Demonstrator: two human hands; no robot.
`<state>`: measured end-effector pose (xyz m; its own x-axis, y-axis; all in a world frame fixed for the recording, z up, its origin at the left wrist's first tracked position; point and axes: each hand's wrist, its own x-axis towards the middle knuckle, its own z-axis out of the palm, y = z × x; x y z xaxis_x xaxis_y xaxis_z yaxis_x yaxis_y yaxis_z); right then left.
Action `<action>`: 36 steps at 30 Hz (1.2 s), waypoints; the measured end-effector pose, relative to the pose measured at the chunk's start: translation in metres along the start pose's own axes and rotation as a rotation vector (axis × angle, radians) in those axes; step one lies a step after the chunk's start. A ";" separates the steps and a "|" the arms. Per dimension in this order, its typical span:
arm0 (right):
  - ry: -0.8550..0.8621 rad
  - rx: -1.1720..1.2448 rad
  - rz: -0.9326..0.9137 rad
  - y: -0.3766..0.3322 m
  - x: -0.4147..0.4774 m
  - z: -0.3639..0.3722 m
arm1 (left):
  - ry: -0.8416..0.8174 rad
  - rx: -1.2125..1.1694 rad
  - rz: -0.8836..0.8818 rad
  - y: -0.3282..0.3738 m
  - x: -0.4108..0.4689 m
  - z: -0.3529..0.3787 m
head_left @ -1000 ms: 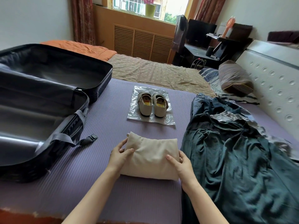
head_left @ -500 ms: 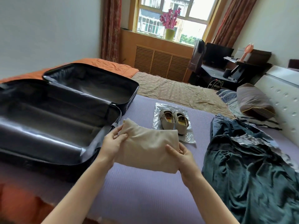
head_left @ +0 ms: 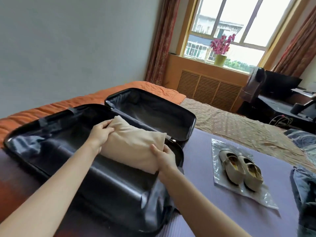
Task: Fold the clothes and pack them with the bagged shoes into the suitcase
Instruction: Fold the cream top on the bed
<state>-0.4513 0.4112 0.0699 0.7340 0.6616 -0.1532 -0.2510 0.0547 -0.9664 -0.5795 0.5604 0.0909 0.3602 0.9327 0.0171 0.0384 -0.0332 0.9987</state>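
Both hands hold a folded beige garment [head_left: 135, 146] over the near half of the open black suitcase [head_left: 150, 106], which lies on the left of the bed [head_left: 201, 168] with both shells open upward. The left hand [head_left: 100, 133] clasps the garment's far left end, its grip pressed onto the cloth with the fingers curled over the top. The right hand [head_left: 165, 155] takes the near right end, thumb on top and fingers wrapped under the edge, so its grip is pinching the fabric. Whether the bundle touches the lining beneath cannot be told. To the right, well apart from the suitcase, a pair of cream shoes [head_left: 241, 168] rests on a clear plastic bag [head_left: 266, 197] on the purple bedcover. At the right edge lies a dark blue-green heap of clothes [head_left: 306, 190], partly cut off by the frame.
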 end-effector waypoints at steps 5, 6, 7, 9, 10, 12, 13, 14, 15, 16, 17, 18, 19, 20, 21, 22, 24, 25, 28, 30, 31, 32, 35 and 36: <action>0.018 0.093 0.140 0.037 0.052 0.078 | 0.070 0.155 -0.007 -0.026 0.083 -0.044; 0.024 0.098 0.157 0.044 0.060 0.092 | 0.081 0.190 -0.008 -0.031 0.097 -0.052; 0.033 0.099 0.170 0.050 0.069 0.104 | 0.096 0.210 -0.011 -0.036 0.110 -0.058; 0.046 0.106 0.181 0.061 0.084 0.126 | 0.129 0.226 -0.018 -0.045 0.132 -0.067; 0.051 0.106 0.181 0.065 0.090 0.135 | 0.148 0.232 -0.024 -0.050 0.142 -0.071; 0.055 0.082 0.166 0.076 0.101 0.149 | 0.179 0.267 -0.019 -0.059 0.159 -0.077; 0.051 0.043 0.156 0.082 0.106 0.154 | 0.190 0.302 -0.012 -0.065 0.166 -0.080; 0.047 -0.013 0.148 0.088 0.109 0.158 | 0.199 0.344 -0.015 -0.070 0.172 -0.083; 0.040 -0.083 0.145 0.094 0.111 0.161 | 0.206 0.386 -0.024 -0.076 0.176 -0.085; 0.032 -0.166 0.148 0.100 0.111 0.163 | 0.216 0.421 -0.039 -0.082 0.179 -0.088; 0.024 -0.256 0.141 0.105 0.110 0.164 | 0.232 0.443 -0.050 -0.088 0.181 -0.089; 0.012 -0.340 0.119 0.109 0.109 0.165 | 0.247 0.453 -0.055 -0.093 0.182 -0.089; -0.001 -0.413 0.094 0.110 0.107 0.165 | 0.260 0.456 -0.056 -0.096 0.184 -0.089; -0.013 -0.474 0.073 0.109 0.105 0.165 | 0.271 0.458 -0.056 -0.097 0.184 -0.089; -0.025 -0.525 0.063 0.107 0.103 0.165 | 0.280 0.463 -0.059 -0.097 0.184 -0.088; -0.031 -0.572 0.064 0.105 0.100 0.165 | 0.288 0.473 -0.062 -0.097 0.184 -0.087; -0.030 -0.658 0.063 0.100 0.095 0.164 | 0.302 0.536 -0.049 -0.095 0.181 -0.085; -0.021 -0.720 0.050 0.098 0.093 0.163 | 0.316 0.602 -0.025 -0.093 0.178 -0.084; -0.015 -0.907 -0.096 0.094 0.088 0.157 | 0.372 0.822 0.236 -0.082 0.167 -0.076; -0.099 -0.974 -0.180 0.094 0.088 0.154 | 0.290 0.895 0.395 -0.076 0.165 -0.072; -0.158 -1.018 -0.192 0.096 0.088 0.152 | 0.192 0.943 0.386 -0.075 0.164 -0.071; -0.216 -1.067 -0.185 0.098 0.089 0.151 | 0.071 1.016 0.316 -0.077 0.163 -0.069; -0.310 -1.193 -0.155 0.109 0.093 0.144 | -0.208 1.241 0.072 -0.092 0.158 -0.068; -0.309 -1.222 -0.150 0.112 0.095 0.142 | -0.238 1.239 0.027 -0.096 0.156 -0.069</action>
<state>-0.4996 0.5860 -0.0237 0.4861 0.8641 -0.1308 0.6861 -0.4700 -0.5553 -0.5913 0.7338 0.0007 0.5282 0.8431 -0.1009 0.8281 -0.4852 0.2808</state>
